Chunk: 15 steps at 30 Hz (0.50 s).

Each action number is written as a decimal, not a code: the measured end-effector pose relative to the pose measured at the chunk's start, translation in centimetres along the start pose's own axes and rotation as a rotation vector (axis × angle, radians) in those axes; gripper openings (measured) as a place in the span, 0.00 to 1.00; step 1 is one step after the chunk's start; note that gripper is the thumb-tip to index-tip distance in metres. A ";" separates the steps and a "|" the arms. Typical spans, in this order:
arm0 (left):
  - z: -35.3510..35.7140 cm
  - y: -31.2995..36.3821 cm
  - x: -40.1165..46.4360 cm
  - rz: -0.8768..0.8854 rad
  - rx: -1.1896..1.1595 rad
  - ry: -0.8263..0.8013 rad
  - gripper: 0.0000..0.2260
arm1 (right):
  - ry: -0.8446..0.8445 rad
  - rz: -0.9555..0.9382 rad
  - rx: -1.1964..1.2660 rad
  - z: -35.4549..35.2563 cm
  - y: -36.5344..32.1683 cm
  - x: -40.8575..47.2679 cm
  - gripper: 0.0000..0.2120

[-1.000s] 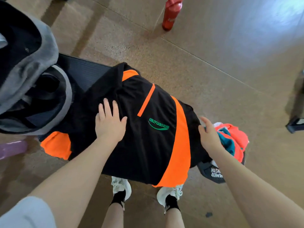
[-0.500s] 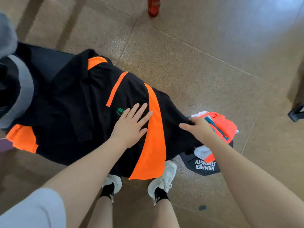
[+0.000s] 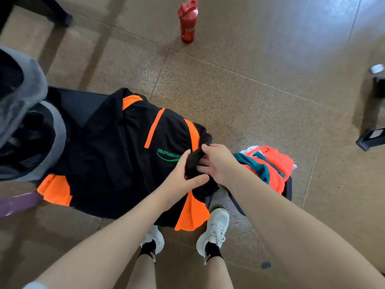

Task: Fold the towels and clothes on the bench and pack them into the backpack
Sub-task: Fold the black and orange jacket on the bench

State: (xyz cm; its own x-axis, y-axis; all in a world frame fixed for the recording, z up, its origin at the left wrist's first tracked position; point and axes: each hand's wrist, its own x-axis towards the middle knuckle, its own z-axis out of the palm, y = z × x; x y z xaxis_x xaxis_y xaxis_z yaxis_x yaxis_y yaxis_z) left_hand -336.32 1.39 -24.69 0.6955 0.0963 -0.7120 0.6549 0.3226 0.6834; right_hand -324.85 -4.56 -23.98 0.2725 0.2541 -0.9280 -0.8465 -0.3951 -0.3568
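Both hands gather the shirt's bunched end.
Left hand (image 3: pixel 180 174) and right hand (image 3: pixel 216 163) grip black-and-orange shirt (image 3: pixel 108 155) — the overhanging hem below may slip floorward.

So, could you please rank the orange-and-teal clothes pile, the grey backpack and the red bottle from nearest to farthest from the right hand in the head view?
From the right hand:
1. Orange-and-teal clothes pile, just to its right.
2. Red bottle, on the floor beyond the bench.
3. Grey backpack, far left.

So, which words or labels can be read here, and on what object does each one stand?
"muyuan", in green, on the black and orange shirt; the left hand hides whatever follows.
White print on the red bottle: too blurred to read.
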 end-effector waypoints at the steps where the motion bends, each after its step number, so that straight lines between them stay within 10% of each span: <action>1: -0.4 -0.2 -0.1 0.014 0.032 0.043 0.38 | -0.059 0.033 0.067 0.5 0.0 0.3 0.13; 5: -3.2 -1.8 2.8 0.053 0.243 0.295 0.23 | -0.088 -0.138 0.080 -0.2 1.7 1.2 0.16; 10: -5.1 -0.5 5.7 -0.081 0.084 0.210 0.23 | 0.391 -0.587 -0.561 -5.0 9.5 2.8 0.07; 15: -6.1 -0.5 7.1 -0.046 0.396 0.488 0.25 | 0.423 -0.634 -0.649 -3.7 16.9 2.2 0.28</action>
State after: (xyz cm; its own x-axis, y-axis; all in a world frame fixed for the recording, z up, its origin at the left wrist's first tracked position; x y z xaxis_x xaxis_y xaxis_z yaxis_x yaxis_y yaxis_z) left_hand -333.52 7.64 -31.06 0.5104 0.5391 -0.6699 0.8058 -0.0279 0.5915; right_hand -336.89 -13.93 -32.43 0.8343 0.2995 -0.4628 -0.1091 -0.7332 -0.6712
